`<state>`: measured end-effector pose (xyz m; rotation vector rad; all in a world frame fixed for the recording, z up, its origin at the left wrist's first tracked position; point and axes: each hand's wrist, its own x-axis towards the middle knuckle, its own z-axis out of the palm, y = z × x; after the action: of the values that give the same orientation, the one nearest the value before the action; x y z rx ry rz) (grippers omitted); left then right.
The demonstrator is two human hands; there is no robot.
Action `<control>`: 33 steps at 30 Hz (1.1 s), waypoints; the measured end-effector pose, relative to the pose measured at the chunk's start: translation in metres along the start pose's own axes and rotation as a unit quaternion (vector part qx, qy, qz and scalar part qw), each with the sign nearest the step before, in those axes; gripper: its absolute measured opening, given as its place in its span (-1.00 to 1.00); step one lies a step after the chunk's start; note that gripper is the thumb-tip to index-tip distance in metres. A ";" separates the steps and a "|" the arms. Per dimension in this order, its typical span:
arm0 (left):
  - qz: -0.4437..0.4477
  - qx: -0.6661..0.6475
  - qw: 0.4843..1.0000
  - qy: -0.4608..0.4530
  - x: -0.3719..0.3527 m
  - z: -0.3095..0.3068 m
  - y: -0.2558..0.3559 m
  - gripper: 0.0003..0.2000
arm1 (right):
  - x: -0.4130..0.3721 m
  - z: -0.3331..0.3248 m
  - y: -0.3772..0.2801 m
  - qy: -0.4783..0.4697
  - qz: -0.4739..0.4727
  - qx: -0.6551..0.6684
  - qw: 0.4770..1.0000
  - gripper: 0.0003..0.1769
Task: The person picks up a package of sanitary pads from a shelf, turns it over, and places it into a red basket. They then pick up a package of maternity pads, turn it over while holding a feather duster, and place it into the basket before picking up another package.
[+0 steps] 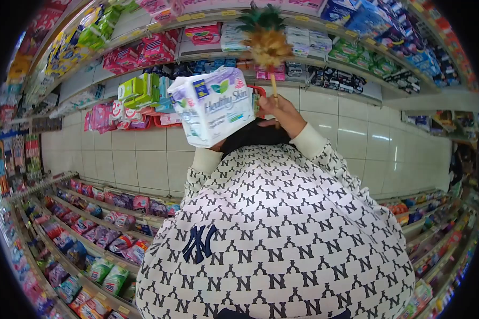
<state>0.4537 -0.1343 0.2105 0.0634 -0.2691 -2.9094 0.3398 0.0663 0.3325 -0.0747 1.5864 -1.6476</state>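
A white and purple sanitary pad pack (pixel 218 109), printed "Healthy Skin", is held up in front of my body. My left hand (pixel 217 147) supports it from below and behind; the pack hides most of those fingers. To the right, my right hand (pixel 283 112) is closed around the thin wooden handle of a feather duster (pixel 270 47). The duster points upward, its green and tan feathers slightly blurred in front of the shelf. Its handle stands beside the pack's right side.
A store shelf (pixel 197 66) with rows of colourful packs runs across the front. Red baskets (pixel 167 120) with green, pink and white packs stand on the tiled floor (pixel 138 165) at left. Racks of pouches (pixel 98 234) lie behind me on both sides.
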 end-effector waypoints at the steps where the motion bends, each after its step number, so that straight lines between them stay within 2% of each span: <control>1: -0.006 0.028 1.000 0.012 0.003 0.001 -0.005 -0.39 | -0.002 0.008 -0.001 -0.016 -0.032 0.061 0.997 -0.60; 4: -0.023 0.187 0.981 0.051 0.010 0.008 -0.017 -0.37 | 0.004 0.010 -0.002 -0.092 -0.021 0.206 0.974 -0.60; 6: -0.028 0.348 0.934 0.077 0.011 0.019 -0.016 -0.36 | 0.010 0.003 0.004 -0.080 0.009 0.238 0.968 -0.58; 7: -0.020 0.383 0.919 0.094 0.015 0.030 -0.012 -0.35 | 0.012 0.000 0.005 -0.074 0.024 0.254 0.964 -0.56; 9: 0.015 0.373 0.915 0.153 0.023 0.063 -0.008 -0.36 | 0.012 -0.002 0.004 -0.052 -0.008 0.247 0.967 -0.56; 10: -0.005 0.360 0.923 0.134 0.024 0.070 0.000 -0.32 | 0.011 -0.001 0.004 -0.041 -0.025 0.245 0.968 -0.56; 13: -0.063 0.535 0.827 0.161 0.027 0.092 0.008 -0.25 | 0.020 -0.004 0.015 0.083 -0.090 0.109 0.986 -0.67; 14: -0.088 0.538 0.823 0.159 0.028 0.102 0.007 -0.25 | 0.023 -0.005 0.020 0.090 -0.105 0.111 0.984 -0.70; 16: -0.072 0.602 0.787 0.112 0.034 0.089 0.000 -0.29 | 0.033 -0.005 0.029 0.104 -0.139 0.117 0.978 -0.75; 17: -0.063 0.633 0.767 0.085 0.041 0.083 -0.002 -0.29 | 0.038 -0.008 0.034 0.105 -0.122 0.131 0.978 -0.71; 18: -0.074 0.610 0.781 0.112 0.046 0.093 -0.006 -0.32 | 0.040 -0.016 0.039 0.106 -0.106 0.147 0.978 -0.67; 19: -0.057 0.635 0.765 0.097 0.050 0.096 -0.010 -0.34 | 0.043 -0.026 0.045 0.109 -0.092 0.163 0.976 -0.63; 20: -0.085 0.603 0.784 0.123 0.055 0.095 -0.010 -0.34 | 0.046 -0.039 0.053 0.087 -0.060 0.229 0.968 -0.66; 23: -0.155 0.535 0.807 0.196 0.066 0.065 -0.009 -0.34 | 0.034 -0.067 0.067 0.208 -0.047 0.316 0.924 -0.60; 24: -0.161 0.509 0.816 0.220 0.061 0.058 -0.016 -0.33 | 0.029 -0.094 0.094 0.266 0.017 0.324 0.908 -0.55; 25: -0.206 0.504 0.805 0.237 0.065 0.038 -0.011 -0.29 | 0.035 -0.120 0.140 0.314 0.095 0.326 0.887 -0.51; 26: -0.230 0.510 0.791 0.250 0.069 0.037 -0.015 -0.31 | 0.039 -0.139 0.186 0.340 0.109 0.267 0.895 -0.44; 27: -0.246 0.493 0.793 0.262 0.074 0.009 -0.016 -0.34 | 0.053 -0.164 0.249 0.352 0.197 0.155 0.902 -0.41; 28: -0.243 0.476 0.808 0.247 0.082 0.001 -0.027 -0.35 | 0.043 -0.166 0.265 0.354 0.221 0.038 0.908 -0.33; 29: -0.267 0.479 0.799 0.247 0.094 -0.003 -0.039 -0.35 | 0.033 -0.167 0.280 0.354 0.248 -0.079 0.898 -0.25; 31: -0.282 0.487 0.789 0.248 0.115 -0.016 -0.064 -0.38 | 0.008 -0.148 0.315 0.327 0.364 -0.155 0.858 -0.06; 33: -0.257 0.523 0.783 0.215 0.156 -0.050 -0.096 -0.39 | 0.009 -0.126 0.379 0.281 0.453 -0.196 0.823 0.01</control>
<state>0.2847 -0.0857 0.1399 1.0905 -1.9660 -2.6355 0.4550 0.2151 -0.0202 0.8999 1.9187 -0.5828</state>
